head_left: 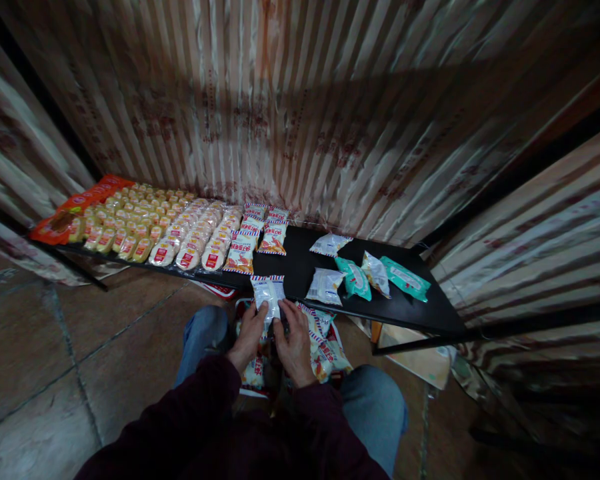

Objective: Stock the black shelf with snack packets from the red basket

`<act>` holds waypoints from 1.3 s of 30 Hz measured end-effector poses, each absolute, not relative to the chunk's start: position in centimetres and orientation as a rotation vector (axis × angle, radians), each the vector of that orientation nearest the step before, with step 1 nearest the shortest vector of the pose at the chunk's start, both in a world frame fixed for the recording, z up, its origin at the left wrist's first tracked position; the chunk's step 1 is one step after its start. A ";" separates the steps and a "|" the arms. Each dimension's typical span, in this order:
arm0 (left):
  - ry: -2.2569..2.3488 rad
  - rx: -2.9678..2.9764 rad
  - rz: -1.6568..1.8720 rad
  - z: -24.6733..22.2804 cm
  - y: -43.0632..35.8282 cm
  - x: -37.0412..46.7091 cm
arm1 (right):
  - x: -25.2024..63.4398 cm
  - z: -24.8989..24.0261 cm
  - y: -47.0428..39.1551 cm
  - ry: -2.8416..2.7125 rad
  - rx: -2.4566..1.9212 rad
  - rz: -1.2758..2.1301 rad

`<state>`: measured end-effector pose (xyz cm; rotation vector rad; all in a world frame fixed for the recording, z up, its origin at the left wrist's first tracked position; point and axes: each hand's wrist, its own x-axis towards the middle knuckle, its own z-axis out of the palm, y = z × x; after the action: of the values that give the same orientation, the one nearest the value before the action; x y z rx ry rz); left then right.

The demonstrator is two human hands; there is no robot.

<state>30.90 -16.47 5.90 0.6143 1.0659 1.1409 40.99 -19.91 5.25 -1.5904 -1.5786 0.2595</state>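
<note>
While left fingers point(253, 316) and right fingers point(290, 313) pinch a packet point(269, 289), a red basket point(255, 393) holds more packets point(329, 357).

"How's the light?"
"Dim. I can't tell where it comes from, but my dark sleeves point(195, 400) sink almost to black, and a broad shadow cuts across the upper curtain point(260, 153)."
"Anything brighter?"
"A pale sheen on the floor point(30, 440) at lower left, and little glints on the clear wrappers point(200, 230). My left hand point(249, 335) and right hand point(296, 345) read clearly enough, just muted."
"Sharpness?"
"Soft. Small print on my packet point(270, 291) smears, the side folds blur, and near the edges everything stretches, so the black posts point(45, 99) slant outward."
</note>
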 end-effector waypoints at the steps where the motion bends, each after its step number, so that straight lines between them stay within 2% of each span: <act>1: 1.068 0.614 1.144 5.8 -16.4 30.9 | 40.9 5.3 -19.9 -1.590 -1.592 0.262; 13: 1.039 0.598 1.210 5.9 -15.8 30.3 | 40.1 5.2 -19.3 -1.630 -1.612 0.206; 20: 1.082 0.686 1.191 6.7 -15.9 30.1 | 39.9 5.2 -19.0 -1.627 -1.599 0.286; 34: 1.005 0.793 1.186 7.4 -15.7 30.4 | 40.8 5.1 -17.8 -1.437 -1.576 0.297; 39: 1.043 0.896 1.197 6.9 -15.4 30.4 | 41.6 5.3 -17.3 -1.285 -1.621 0.445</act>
<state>30.44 -15.40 6.93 0.8959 1.0435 1.1969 41.62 -17.29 5.27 -1.6212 -1.2845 0.4445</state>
